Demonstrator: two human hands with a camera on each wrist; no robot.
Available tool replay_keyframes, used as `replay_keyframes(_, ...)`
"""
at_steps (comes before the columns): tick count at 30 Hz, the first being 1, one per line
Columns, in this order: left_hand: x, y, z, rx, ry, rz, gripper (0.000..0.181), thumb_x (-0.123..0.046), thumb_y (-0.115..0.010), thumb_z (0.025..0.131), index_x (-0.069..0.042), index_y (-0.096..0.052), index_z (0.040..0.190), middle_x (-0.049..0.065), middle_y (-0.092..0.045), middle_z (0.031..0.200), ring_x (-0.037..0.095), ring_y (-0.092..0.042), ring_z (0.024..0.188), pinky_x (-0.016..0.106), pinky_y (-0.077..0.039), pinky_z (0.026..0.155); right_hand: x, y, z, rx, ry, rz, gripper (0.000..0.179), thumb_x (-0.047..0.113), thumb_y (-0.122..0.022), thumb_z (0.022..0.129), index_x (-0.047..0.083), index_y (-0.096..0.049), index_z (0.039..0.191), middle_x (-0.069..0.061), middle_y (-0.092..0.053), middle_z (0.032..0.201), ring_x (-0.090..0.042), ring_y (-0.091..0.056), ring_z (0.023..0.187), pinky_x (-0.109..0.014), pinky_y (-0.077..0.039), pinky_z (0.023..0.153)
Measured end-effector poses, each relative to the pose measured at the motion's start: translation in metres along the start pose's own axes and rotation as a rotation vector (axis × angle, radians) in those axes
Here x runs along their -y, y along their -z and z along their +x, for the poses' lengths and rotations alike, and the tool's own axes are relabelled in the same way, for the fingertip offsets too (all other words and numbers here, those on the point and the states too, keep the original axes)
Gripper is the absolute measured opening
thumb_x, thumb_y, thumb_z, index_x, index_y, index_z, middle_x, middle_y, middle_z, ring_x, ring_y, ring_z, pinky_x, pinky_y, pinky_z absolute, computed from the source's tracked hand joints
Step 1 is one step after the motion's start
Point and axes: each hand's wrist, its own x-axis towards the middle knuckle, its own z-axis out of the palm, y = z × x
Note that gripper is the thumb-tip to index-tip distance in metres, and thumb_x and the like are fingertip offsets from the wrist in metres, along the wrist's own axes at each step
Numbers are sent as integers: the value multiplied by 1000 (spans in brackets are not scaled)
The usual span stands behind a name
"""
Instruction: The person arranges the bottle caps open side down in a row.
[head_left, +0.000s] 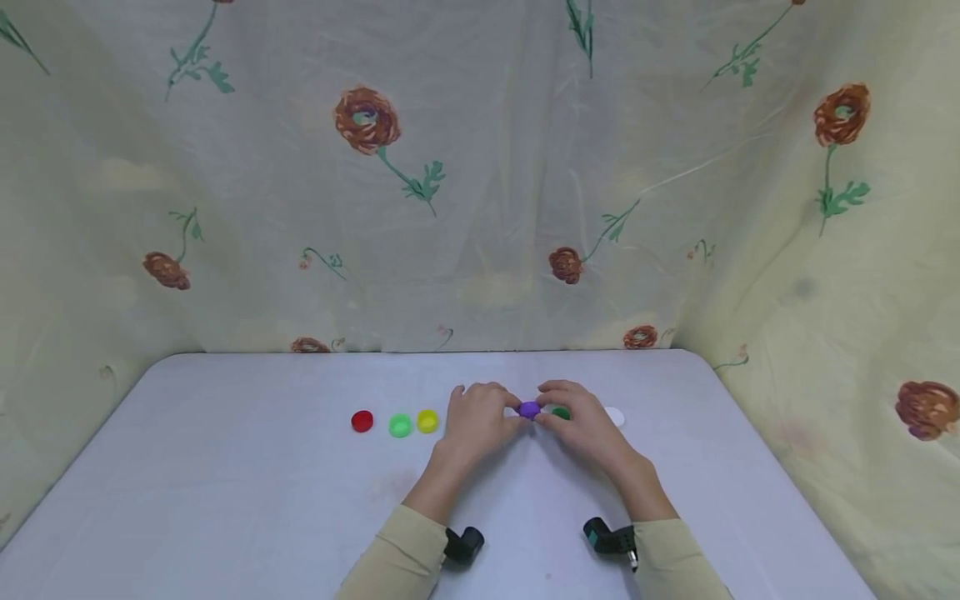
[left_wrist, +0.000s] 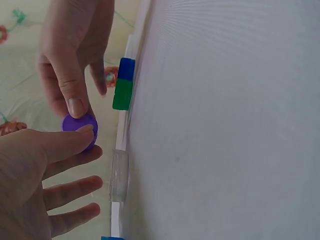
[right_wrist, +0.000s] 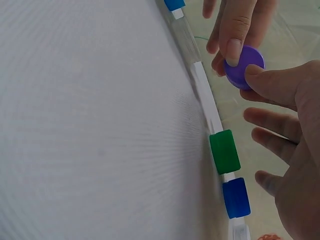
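Note:
A round purple bottle cap (head_left: 529, 410) is held between both hands over the far half of the table. From its left side the left hand (head_left: 482, 423) pinches it with thumb and finger, and from the right side the right hand (head_left: 583, 422) does the same. In the left wrist view the purple cap (left_wrist: 79, 128) has a thumb on its flat face from each side. The right wrist view shows the purple cap (right_wrist: 245, 70) with a ridged rim, while the right hand's other fingers (right_wrist: 274, 120) spread loosely. A dark green cap (head_left: 561, 412) is partly hidden by the right hand.
Left of the hands lie a red cap (head_left: 362, 421), a light green cap (head_left: 401, 426) and a yellow cap (head_left: 427, 421). A white cap (head_left: 616, 416) shows beyond the right hand. The right wrist view has a blue cap (right_wrist: 236, 198). Flowered cloth (head_left: 480, 183) hangs behind the table (head_left: 247, 483).

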Motion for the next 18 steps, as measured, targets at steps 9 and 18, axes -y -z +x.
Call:
replay_keyframes(9,0,1,-2,-39,-46,13,24,-36,-76,86,-25,-78,106,-2,-74,117,25,-65,115,64,-35,110,6,3,-1,11,-38,34,18,18,-68,91,5,-75,102,-16,-62,134,-40,-51,132,-59,-38,111)
replay_keyframes(18,-2,3,-4,-78,-76,15,31,-39,-79,84,-25,-76,111,-2,-73,119,25,-65,116,64,-35,110,10,8,-2,68,-121,95,26,23,-62,95,3,-75,105,-16,-61,137,-41,-49,134,-60,-37,111)
